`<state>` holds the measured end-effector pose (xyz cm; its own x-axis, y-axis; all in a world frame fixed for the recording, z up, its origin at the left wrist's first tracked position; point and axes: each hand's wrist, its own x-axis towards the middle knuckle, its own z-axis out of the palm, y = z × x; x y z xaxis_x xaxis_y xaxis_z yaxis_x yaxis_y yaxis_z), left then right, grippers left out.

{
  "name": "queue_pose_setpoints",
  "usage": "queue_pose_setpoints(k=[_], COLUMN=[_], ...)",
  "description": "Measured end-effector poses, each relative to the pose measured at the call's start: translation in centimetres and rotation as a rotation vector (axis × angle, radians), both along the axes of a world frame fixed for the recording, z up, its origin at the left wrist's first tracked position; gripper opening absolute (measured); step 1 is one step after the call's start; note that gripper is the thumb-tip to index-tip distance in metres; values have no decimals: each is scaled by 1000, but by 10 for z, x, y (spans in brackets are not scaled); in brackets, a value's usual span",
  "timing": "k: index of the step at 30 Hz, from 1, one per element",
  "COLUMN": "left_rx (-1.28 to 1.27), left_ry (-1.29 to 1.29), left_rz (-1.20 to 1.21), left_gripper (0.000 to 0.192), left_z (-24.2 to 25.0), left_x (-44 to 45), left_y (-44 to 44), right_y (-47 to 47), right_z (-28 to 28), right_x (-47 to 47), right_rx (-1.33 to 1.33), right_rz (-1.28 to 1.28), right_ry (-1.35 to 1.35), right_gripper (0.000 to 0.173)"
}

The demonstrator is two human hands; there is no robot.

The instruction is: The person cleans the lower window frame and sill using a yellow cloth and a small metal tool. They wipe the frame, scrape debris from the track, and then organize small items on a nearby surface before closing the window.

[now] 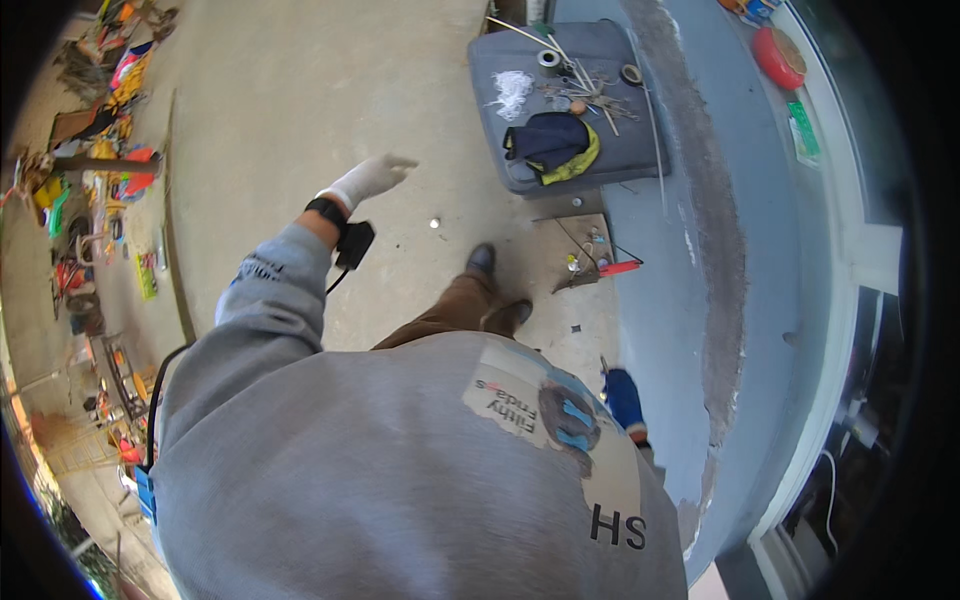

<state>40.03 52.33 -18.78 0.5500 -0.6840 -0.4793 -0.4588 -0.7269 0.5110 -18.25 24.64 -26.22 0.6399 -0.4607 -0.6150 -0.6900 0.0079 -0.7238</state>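
My left hand, in a white glove, is held out over the concrete floor with its fingers extended and nothing visible in it. A black device is strapped to that wrist. Down by my right side, my right hand wears a blue glove and is closed around a small hand tool; only a thin tip shows, so its kind is unclear. Ahead of me stands a grey padded block. On it lie a dark blue and yellow cloth item, white string, thin sticks and a tape roll.
A board by the blue wall holds small items and a red-handled tool. A small white object lies on the floor. Mixed goods line the left side. At right, a red round object sits on the window ledge.
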Motion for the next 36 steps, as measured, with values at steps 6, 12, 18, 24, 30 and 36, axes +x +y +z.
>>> queue_pose_setpoints(k=[6, 12, 18, 24, 30, 36], left_rx=[19, 42, 38, 43, 86, 34], left_ry=[181, 259, 333, 418, 408, 222], left_rz=[42, 60, 76, -7, -61, -120], left_gripper=[38, 39, 39, 38, 36, 35], left_z=[0, 33, 42, 35, -10, -16], left_x=[8, 65, 119, 139, 145, 163], left_y=[28, 2, -20, -39, -52, -38], right_y=[-26, -19, -19, -41, -107, -149], right_z=[84, 95, 103, 84, 55, 43], right_x=[179, 288, 353, 381, 428, 482], right_rx=[402, 343, 294, -35, -601, -688], right_rz=[-208, -359, -384, -276, 61, 7], right_ry=[15, -142, -75, -125, -54, -21], right_gripper=[27, 26, 26, 26, 21, 32])
